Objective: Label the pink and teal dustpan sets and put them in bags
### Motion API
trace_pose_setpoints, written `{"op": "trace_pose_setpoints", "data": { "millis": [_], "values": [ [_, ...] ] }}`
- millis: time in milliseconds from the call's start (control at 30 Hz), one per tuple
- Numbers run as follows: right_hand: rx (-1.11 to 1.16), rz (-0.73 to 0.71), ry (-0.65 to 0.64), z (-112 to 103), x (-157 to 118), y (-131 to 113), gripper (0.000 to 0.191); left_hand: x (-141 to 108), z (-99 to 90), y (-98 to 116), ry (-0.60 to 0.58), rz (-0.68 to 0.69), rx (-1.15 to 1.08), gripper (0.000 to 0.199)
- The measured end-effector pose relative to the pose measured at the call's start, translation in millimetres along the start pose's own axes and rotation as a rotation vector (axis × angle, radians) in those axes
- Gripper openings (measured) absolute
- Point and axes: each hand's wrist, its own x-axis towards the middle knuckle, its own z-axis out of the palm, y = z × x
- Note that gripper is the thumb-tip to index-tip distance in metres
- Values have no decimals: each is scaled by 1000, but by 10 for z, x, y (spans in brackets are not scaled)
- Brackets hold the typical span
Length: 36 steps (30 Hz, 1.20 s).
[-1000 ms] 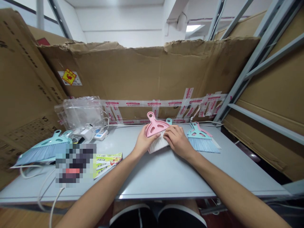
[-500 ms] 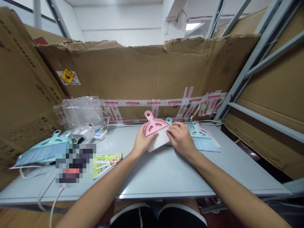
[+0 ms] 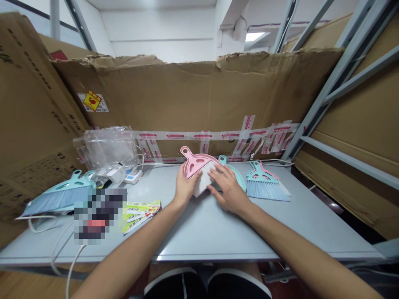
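The right hand [image 3: 229, 189] hides part of the teal dustpan [image 3: 240, 177] from us; left of that dustpan, pixelation masks a dark object [image 3: 101, 214].

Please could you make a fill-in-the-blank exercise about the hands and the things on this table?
The left hand holds a white-bristled plastic brush with a ____ handle.
The rightmost turquoise plastic brush has ____ bristles.
The large brown panel behind the grey table is made of ____.
Missing words: pink; blue; cardboard.
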Motion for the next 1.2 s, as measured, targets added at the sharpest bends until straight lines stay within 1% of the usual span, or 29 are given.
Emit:
{"op": "trace_pose_setpoints", "data": {
  "millis": [133, 233, 367, 400, 467, 533, 633, 700, 767, 867, 1000, 1067, 1133, 1200],
  "values": [
    [83, -84, -112, 37, -20, -101, 53, 7, -16, -16, 18, 11, 16, 67],
    [154, -141, -206, 42, -31, -167, 54, 12, -25, -25, 37, 28, 32, 63],
    [202, -231, -310, 25, -19, -152, 50, 27, -30, -27, 40, 61, 58, 60],
    [192, -240, -312, 18, -11, -128, 47, 32, -29, -25, 43, 68, 62, 60],
    [148, -218, -274, 1, 5, -64, 42, 38, -28, -22, 57, 75, 63, 61],
    [84, -150, -209, -17, 14, 2, 38, 40, -25, -20, 65, 71, 44, 62],
    [-11, -9, -123, -32, 9, 69, 36, 39, -18, -19, 52, 56, -22, 62],
    [-52, 73, -88, -30, -1, 85, 37, 38, -10, -20, 40, 44, -74, 60],
    [-59, 113, -77, -19, -12, 82, 39, 40, -3, -19, 31, 12, -139, 54],
    [2, 56, -129, -2, -26, 41, 44, 43, 0, -13, 32, -38, -196, 46],
    [129, -131, -251, -2, -25, -64, 52, 37, -13, 12, 50, -61, -178, 43],
    [155, -209, -302, -7, -11, -96, 57, 32, -19, 25, 54, -74, -171, 42],
    [130, -233, -322, -15, 11, -80, 57, 32, -22, 29, 53, -73, -164, 42],
    [70, -199, -299, -29, 30, -3, 52, 39, -21, 19, 42, -63, -160, 43]
  ]
}}
